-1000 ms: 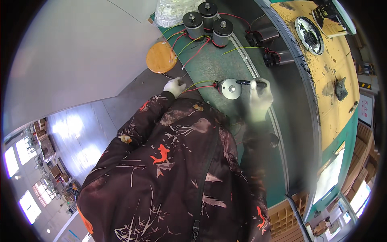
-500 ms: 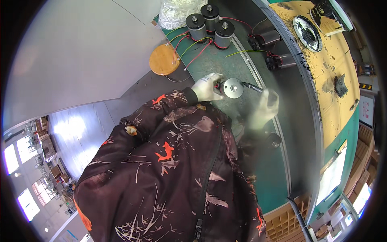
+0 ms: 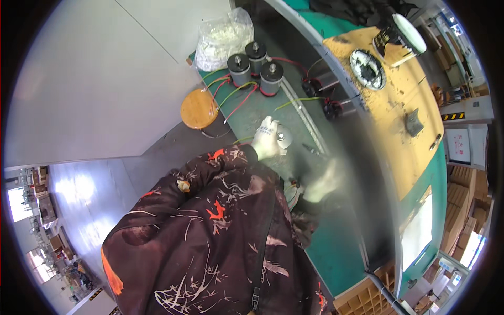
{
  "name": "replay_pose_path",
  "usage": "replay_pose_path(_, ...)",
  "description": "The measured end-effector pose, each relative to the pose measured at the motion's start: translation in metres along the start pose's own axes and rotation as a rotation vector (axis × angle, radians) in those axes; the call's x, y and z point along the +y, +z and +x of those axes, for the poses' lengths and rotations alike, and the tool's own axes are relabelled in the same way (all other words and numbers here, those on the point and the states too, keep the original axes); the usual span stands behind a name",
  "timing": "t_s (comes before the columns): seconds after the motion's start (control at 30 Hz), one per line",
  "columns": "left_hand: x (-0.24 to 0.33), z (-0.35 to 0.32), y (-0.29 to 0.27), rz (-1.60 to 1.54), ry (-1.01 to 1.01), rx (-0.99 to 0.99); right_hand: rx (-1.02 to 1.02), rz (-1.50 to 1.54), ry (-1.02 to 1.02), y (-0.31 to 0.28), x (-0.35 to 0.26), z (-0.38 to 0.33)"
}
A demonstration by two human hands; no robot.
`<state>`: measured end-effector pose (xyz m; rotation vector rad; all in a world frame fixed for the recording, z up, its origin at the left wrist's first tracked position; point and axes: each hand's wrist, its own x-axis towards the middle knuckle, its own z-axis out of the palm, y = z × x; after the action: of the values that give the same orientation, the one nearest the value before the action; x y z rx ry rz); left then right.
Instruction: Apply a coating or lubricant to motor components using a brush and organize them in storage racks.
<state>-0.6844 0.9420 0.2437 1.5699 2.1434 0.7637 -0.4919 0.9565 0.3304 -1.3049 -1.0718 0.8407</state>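
My gloved left hand (image 3: 266, 139) grips a small round motor (image 3: 284, 139) with a silver top, held just above the green bench (image 3: 336, 247). My right hand (image 3: 323, 182), also gloved, is blurred by motion lower right of the motor, near the bench's middle; whether it holds anything is unclear. A thin dark tool-like piece (image 3: 311, 151) lies on the bench between the two hands. Three more dark cylindrical motors (image 3: 255, 62) with red and green wires stand together at the far end of the bench.
A clear plastic bag of white parts (image 3: 223, 37) sits behind the motors. A round wooden stool (image 3: 198, 108) stands left of the bench. A yellow machine housing (image 3: 391, 105) and black wired connectors (image 3: 332, 109) line the right side. Cardboard boxes (image 3: 464, 210) stand at far right.
My left hand came in from the left, took the silver-topped motor and carried it up the bench. My right hand drew back down from the motor and is now blurred.
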Motion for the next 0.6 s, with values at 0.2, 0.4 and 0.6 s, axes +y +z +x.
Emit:
replay_pose_path(0.2, -0.013, 0.048, -0.036, -0.005, -0.271, 0.076, 0.106, 0.107, 0.235, -0.017, 0.003, -0.026)
replay_pose_path(0.4, -0.052, 0.097, -0.056, 0.083, -0.268, 0.171, 0.08, 0.055, 0.228, 0.009, -0.007, -0.03)
replay_pose_path(0.6, -0.062, 0.108, -0.076, 0.058, -0.13, 0.19, -0.076, -0.088, 0.071, 0.092, -0.041, -0.021)
